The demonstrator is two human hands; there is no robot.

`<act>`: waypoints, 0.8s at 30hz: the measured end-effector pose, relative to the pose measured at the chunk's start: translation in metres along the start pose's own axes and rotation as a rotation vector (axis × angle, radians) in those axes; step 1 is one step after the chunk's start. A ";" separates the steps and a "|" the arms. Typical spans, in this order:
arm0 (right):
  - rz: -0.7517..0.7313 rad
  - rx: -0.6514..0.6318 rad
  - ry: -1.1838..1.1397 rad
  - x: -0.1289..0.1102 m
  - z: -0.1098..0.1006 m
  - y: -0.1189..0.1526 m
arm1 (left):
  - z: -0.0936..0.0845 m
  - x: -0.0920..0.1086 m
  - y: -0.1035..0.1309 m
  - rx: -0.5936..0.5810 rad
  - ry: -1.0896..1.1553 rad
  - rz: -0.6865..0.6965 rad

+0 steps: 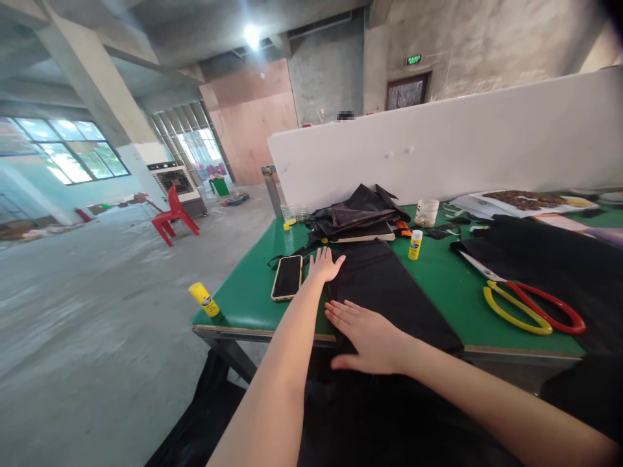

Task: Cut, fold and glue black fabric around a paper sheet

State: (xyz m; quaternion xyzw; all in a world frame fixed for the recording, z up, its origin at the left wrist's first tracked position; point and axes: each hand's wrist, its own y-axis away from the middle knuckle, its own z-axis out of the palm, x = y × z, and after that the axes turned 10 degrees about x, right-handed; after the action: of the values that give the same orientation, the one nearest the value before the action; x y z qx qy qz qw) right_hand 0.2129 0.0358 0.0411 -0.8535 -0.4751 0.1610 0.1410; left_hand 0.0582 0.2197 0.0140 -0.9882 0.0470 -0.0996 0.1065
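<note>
A black cloth [389, 292] lies flat over the green table [248, 285] and reaches its front edge. My left hand [325, 264] is spread with its palm down at the cloth's left border, just right of a phone [287, 277] in a pale case. Nearer to me, my right hand [367, 334] rests with fingers stretched out on the cloth by the table's front edge. Neither hand holds anything. More black cloth covers the area below the table edge.
Scissors [530, 305] with red and yellow handles lie at the right. Glue sticks stand at the left corner [204, 299] and behind the cloth [415, 245]. A dark fabric pile [357, 211] and a glass jar [427, 213] sit before a white partition [438, 143].
</note>
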 end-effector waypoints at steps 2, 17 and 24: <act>-0.019 0.074 0.125 -0.013 0.013 0.008 | 0.000 -0.001 0.000 -0.009 0.004 -0.002; -0.094 0.422 0.567 -0.029 0.048 0.017 | 0.000 0.001 0.000 0.003 -0.015 -0.001; 0.020 0.416 0.536 -0.043 0.062 -0.010 | -0.004 -0.003 -0.008 0.006 -0.033 0.068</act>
State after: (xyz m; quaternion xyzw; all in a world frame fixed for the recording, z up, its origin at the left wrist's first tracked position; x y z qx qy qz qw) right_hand 0.1587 0.0092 -0.0054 -0.8231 -0.3696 0.0257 0.4303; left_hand 0.0554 0.2275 0.0190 -0.9872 0.0783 -0.0799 0.1136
